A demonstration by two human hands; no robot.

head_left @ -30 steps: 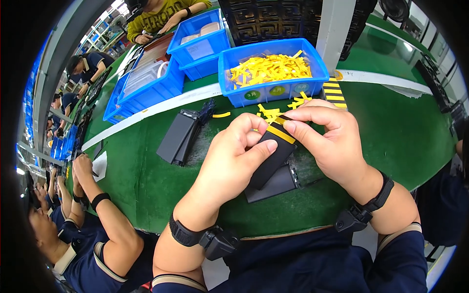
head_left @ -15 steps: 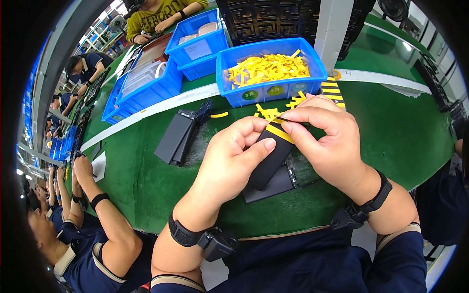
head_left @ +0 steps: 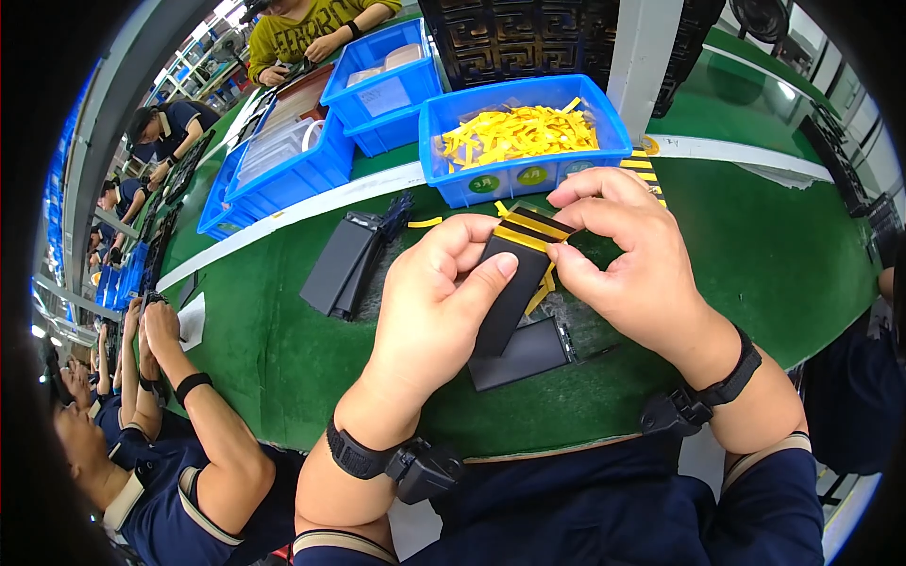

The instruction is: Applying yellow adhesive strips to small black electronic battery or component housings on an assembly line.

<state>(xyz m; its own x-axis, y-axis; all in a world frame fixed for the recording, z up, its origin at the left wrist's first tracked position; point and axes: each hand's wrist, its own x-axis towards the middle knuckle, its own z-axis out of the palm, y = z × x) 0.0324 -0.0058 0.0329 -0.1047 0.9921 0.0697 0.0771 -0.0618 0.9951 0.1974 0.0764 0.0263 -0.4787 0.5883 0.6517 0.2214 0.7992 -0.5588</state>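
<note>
My left hand (head_left: 436, 307) grips a flat black rectangular pack (head_left: 514, 283), thumb pressed along its face. Its upper end carries yellow tape strips (head_left: 538, 226). My right hand (head_left: 630, 257) pinches that upper end, fingers curled over the strips. A second black pack (head_left: 521, 354) lies flat on the green mat (head_left: 283, 349) just below my hands. Behind them stands a blue bin (head_left: 528, 170) heaped with loose yellow strips (head_left: 517, 134).
A stack of black packs (head_left: 342, 266) lies to the left on the mat. More blue bins (head_left: 311, 160) sit at the back left. A neighbouring person's forearm (head_left: 203, 415) rests at the left edge; other people work along the bench. A white post (head_left: 644, 52) rises behind the bin.
Both hands have lifted the black pack closer to me. My right fingers have shifted onto its striped top end.
</note>
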